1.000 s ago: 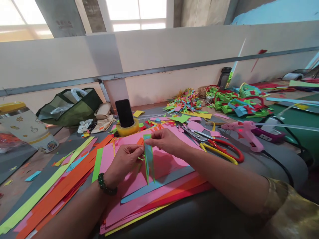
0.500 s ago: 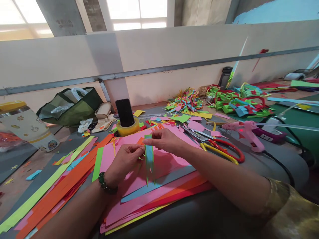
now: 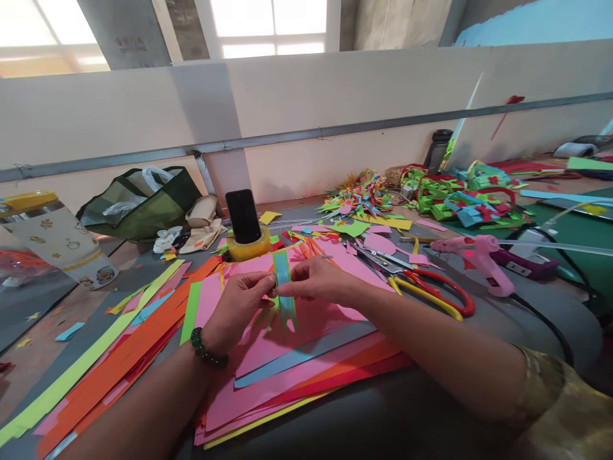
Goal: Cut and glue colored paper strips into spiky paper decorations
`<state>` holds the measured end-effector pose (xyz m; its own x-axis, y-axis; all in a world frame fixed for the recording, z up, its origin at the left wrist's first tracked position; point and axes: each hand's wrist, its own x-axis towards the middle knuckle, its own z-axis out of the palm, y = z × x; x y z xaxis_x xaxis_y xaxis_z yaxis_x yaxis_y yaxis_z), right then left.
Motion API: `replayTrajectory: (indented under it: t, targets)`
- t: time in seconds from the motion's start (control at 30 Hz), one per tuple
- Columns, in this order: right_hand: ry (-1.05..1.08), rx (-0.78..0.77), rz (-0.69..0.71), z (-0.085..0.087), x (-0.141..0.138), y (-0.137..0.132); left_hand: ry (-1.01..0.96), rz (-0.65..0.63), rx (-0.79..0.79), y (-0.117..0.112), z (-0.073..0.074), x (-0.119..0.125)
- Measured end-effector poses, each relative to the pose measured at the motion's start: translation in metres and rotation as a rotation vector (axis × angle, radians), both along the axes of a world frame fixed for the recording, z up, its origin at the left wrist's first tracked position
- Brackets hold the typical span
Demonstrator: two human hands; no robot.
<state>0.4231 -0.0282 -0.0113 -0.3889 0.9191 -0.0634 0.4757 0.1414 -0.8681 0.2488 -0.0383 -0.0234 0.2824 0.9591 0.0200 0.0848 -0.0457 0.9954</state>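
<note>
Between my hands stands a blue and green paper strip (image 3: 283,275), notched at its lower end, above a stack of coloured paper (image 3: 330,313) with pink on top. My left hand (image 3: 244,303), wearing a dark bead bracelet, pinches the strip's left edge. From the other side, the thumb and fingers of my right hand (image 3: 318,281) close on its right edge. Thin green paper pieces hang below my left fingers. Just beyond my right hand lie orange paper strips (image 3: 313,248) on the pink sheet.
Red- and yellow-handled scissors (image 3: 431,287) and a pink glue gun (image 3: 479,252) lie to the right. A phone (image 3: 243,216) leans in a yellow tape roll (image 3: 249,246) behind the paper. Long orange strips (image 3: 138,345) lie left, near a tumbler (image 3: 62,239). Finished-looking paper pieces (image 3: 460,195) are heaped at the back.
The blue and green strip has risen and tilted, more of it now showing above my fingers. My right hand has shifted slightly lower along it. The orange strips behind are now more visible.
</note>
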Motion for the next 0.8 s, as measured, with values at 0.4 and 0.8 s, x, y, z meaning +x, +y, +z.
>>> replayTrajectory:
  t: [0.4, 0.8]
  targets:
    - [0.097, -0.053, 0.083, -0.0032, 0.0007, -0.0013, -0.004, -0.027, 0.003, 0.0019, -0.0024, -0.0016]
    - [0.223, 0.145, 0.014, 0.0035, 0.0009, 0.0030, 0.030, -0.113, -0.027, -0.0014, -0.0026, 0.0031]
